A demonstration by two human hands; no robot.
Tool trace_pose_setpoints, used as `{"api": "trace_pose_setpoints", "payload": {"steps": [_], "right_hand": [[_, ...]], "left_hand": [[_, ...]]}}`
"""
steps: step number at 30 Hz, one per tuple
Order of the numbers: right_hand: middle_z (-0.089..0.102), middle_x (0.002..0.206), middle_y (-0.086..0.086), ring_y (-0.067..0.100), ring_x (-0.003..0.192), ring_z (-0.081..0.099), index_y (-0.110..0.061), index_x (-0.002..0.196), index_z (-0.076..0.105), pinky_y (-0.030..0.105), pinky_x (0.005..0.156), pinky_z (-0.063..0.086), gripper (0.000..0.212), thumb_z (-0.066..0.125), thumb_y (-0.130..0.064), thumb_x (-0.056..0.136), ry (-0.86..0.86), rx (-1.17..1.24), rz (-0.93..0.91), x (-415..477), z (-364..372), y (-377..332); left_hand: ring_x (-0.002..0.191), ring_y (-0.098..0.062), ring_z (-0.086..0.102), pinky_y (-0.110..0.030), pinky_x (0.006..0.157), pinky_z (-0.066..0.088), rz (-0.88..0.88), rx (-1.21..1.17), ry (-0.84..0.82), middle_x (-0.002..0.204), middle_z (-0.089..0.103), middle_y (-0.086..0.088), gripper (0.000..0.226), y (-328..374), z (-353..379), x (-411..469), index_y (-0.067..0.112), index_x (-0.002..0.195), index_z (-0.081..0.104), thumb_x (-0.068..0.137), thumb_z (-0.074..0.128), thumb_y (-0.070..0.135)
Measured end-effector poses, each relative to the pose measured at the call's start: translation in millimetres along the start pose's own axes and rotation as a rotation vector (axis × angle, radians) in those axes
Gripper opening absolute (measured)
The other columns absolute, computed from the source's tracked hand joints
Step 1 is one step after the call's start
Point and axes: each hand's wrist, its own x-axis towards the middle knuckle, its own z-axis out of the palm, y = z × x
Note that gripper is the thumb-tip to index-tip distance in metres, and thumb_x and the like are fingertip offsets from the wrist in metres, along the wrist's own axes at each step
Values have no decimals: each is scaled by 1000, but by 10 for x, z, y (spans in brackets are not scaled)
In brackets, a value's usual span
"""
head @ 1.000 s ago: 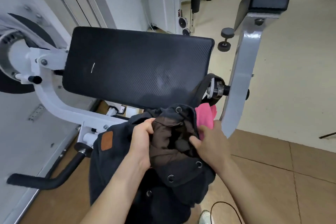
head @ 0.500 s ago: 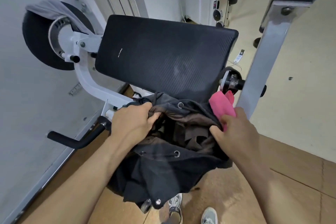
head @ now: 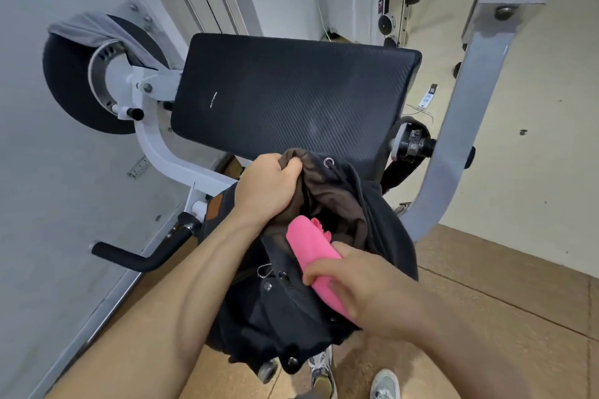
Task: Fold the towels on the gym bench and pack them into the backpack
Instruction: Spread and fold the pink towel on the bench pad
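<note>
Pink terry cloth, folded into a long narrow bundle, is sitting in the right hand [head: 366, 288], whose fingers are wrapping closed around the near end of this pink towel [head: 312, 257] while its far end is pointing down into the mouth of the backpack [head: 291, 311]. The left hand [head: 267, 189], just beyond and to the left of the right one, is clenching a fistful of the brown lining at the bag's rim and lifting it, evidently to be keeping the soft opening spread and upright so the towel can be sliding in without snagging. The black bag is hanging low in front of the person, beneath both hands, its drawstring eyelets showing along the edge. Farther out past the left hand, the padded worktop [head: 291, 97] is lying bare of towels, which suggests this may be the last one; whether others are already lying inside the bag is hard to be telling, since the interior is dark.
</note>
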Motion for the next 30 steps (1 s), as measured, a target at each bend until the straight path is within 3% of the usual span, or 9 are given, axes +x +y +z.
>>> {"api": "trace_pose_setpoints", "payload": {"steps": [5, 9, 12, 14, 17, 20, 23, 26, 30], "right_hand": [[42, 102, 7, 30, 80, 56, -30, 124, 21, 39, 62, 46, 57, 58, -8, 87, 123, -311, 141, 107, -252, -25], [52, 84, 3, 23, 68, 57, -17, 98, 41, 30, 52, 35, 32, 67, -11, 80, 465, -451, 221, 289, -257, 13], [60, 101, 1, 25, 93, 61, -25, 112, 55, 37, 74, 46, 34, 65, -40, 84, 368, -439, 304, 258, -147, 85], [50, 119, 2, 28, 110, 52, -39, 138, 31, 43, 89, 44, 50, 51, -41, 92, 148, -363, 379, 124, -115, 151], [52, 117, -1, 26, 112, 48, -41, 142, 22, 44, 89, 40, 53, 37, -29, 93, 143, -429, 224, 98, -226, 71], [58, 85, -5, 23, 90, 55, -24, 111, 53, 41, 77, 34, 47, 14, -29, 86, 466, -475, 31, 302, -260, -17], [51, 75, -4, 22, 78, 52, -18, 90, 53, 37, 70, 31, 8, 46, -14, 89, 577, -571, 22, 420, -119, 157], [56, 89, 1, 23, 86, 52, -17, 92, 60, 34, 67, 40, 19, 67, -17, 75, 394, -550, 62, 328, -66, 287], [58, 99, 4, 24, 89, 54, -13, 104, 64, 34, 72, 50, 22, 55, -12, 84, 378, -530, -135, 308, -227, 231]], "left_hand": [[79, -28, 57, -37, 67, 45, 161, 286, -67, 73, 62, 0, 37, 47, 71, -24, 16, 68, 52, 88, 46, 47], [80, -27, 56, -37, 68, 44, 187, 313, -116, 76, 61, 2, 33, 65, 30, 7, 17, 74, 50, 88, 47, 47], [85, -25, 57, -36, 71, 43, 150, 316, -186, 85, 64, 1, 26, 75, 6, 36, 19, 82, 51, 87, 47, 45], [90, -24, 59, -37, 79, 48, 103, 253, -239, 89, 65, 1, 22, 59, -3, 44, 21, 85, 55, 86, 49, 42], [87, -22, 61, -37, 80, 50, 60, 146, -265, 84, 66, 2, 23, 49, -1, 27, 16, 84, 60, 86, 52, 37], [80, -20, 61, -36, 73, 49, 82, 144, -237, 78, 65, 2, 22, 67, -27, 37, 14, 80, 59, 84, 53, 35], [77, -18, 62, -35, 70, 47, 67, 134, -231, 75, 66, 2, 22, 62, -67, 53, 15, 80, 61, 84, 54, 35], [81, -19, 63, -35, 76, 50, 47, 145, -256, 77, 68, 3, 22, 63, -69, 30, 18, 80, 63, 84, 55, 37], [78, -19, 64, -38, 73, 51, 31, 120, -316, 77, 68, 1, 24, 156, -119, 22, 14, 82, 64, 83, 55, 36]]}}
